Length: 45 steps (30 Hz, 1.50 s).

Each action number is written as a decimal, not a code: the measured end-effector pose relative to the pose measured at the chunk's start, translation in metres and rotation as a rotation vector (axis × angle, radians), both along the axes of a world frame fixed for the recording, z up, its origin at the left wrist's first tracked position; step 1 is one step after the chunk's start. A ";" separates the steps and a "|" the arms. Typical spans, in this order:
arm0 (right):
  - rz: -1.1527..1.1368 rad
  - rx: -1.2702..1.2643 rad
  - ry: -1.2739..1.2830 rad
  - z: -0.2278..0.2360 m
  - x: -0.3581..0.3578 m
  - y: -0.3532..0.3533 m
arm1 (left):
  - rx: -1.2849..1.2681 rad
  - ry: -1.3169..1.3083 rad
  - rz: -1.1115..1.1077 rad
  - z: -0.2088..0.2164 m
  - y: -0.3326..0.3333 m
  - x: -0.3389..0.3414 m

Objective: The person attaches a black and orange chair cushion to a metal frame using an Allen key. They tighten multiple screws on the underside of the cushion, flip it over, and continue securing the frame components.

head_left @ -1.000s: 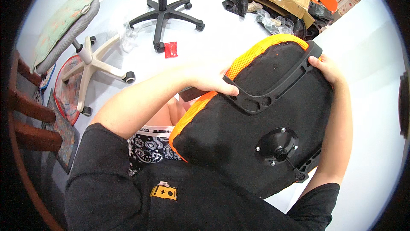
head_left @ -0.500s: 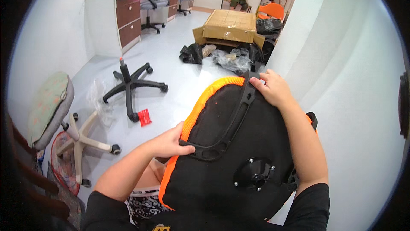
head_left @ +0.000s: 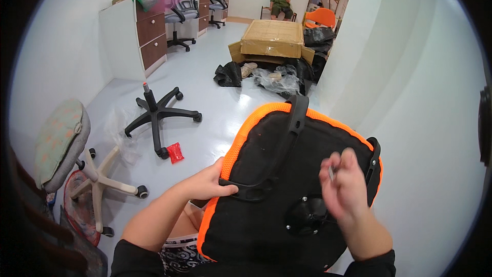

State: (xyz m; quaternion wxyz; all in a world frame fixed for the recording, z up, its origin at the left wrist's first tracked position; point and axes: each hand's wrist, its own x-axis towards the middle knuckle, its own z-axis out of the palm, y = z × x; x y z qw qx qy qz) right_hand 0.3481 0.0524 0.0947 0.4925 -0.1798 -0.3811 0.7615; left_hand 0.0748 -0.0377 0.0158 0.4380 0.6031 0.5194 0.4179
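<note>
An office chair seat [head_left: 318, 146] with a black underside and orange mesh edge lies upside down across my lap. My left hand [head_left: 209, 180] grips the near end of a loose-looking black plastic armrest [head_left: 296, 120], thumb on top, at the seat's left edge. The armrest's far end rises past the seat's far edge. Raised over the seat, my right hand [head_left: 347, 187] is blurred, its fingers curled around a small silvery metal piece [head_left: 331, 173], perhaps a screw. Beneath that hand sits a round black mount [head_left: 303, 215] with bolts. Another black armrest [head_left: 374, 160] is at the right edge.
A black five-star chair base [head_left: 156, 113] stands on the floor at left, beside a red packet [head_left: 175, 152]. Nearer is a beige-based stool [head_left: 97, 179]. Ahead are an open cardboard box [head_left: 271, 38] and plastic wrapping [head_left: 279, 79]. A person [head_left: 281, 5] sits far back.
My right hand has let go of the armrest's far end and drawn back over the seat, now with a small metal piece in its fingers. My left hand keeps its grip.
</note>
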 end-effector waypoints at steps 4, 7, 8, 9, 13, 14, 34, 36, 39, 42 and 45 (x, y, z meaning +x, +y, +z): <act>-0.047 -0.104 0.023 -0.009 0.014 -0.044 | -0.069 0.017 -0.011 -0.002 0.008 -0.004; -0.197 -0.099 0.105 -0.024 0.022 -0.059 | -0.022 -0.073 -0.063 -0.005 0.017 -0.001; -0.292 -0.079 0.104 -0.025 0.021 -0.065 | 0.022 -0.111 -0.085 -0.009 0.021 -0.001; -0.386 -0.058 0.103 -0.027 0.020 -0.068 | 0.039 -0.072 -0.078 -0.011 0.026 -0.001; -0.317 0.343 0.312 -0.007 0.044 -0.038 | 0.131 0.029 -0.065 -0.021 0.035 -0.002; -0.287 0.353 0.288 0.000 0.045 -0.027 | 0.158 0.064 -0.063 -0.028 0.035 -0.005; 0.133 0.224 0.132 0.005 -0.058 0.015 | 0.331 0.164 -0.089 -0.029 0.016 -0.026; 0.162 0.193 0.125 0.005 -0.056 0.014 | 0.256 0.210 -0.070 -0.023 0.014 -0.025; -0.054 0.037 0.053 0.008 -0.053 0.017 | 0.207 0.200 -0.067 -0.011 0.015 -0.023; -0.104 0.029 -0.005 0.014 -0.057 0.020 | 0.299 0.046 -0.062 -0.007 0.012 -0.022; -0.208 0.112 -0.138 0.006 -0.059 0.013 | 0.206 -0.065 -0.078 -0.013 0.005 -0.021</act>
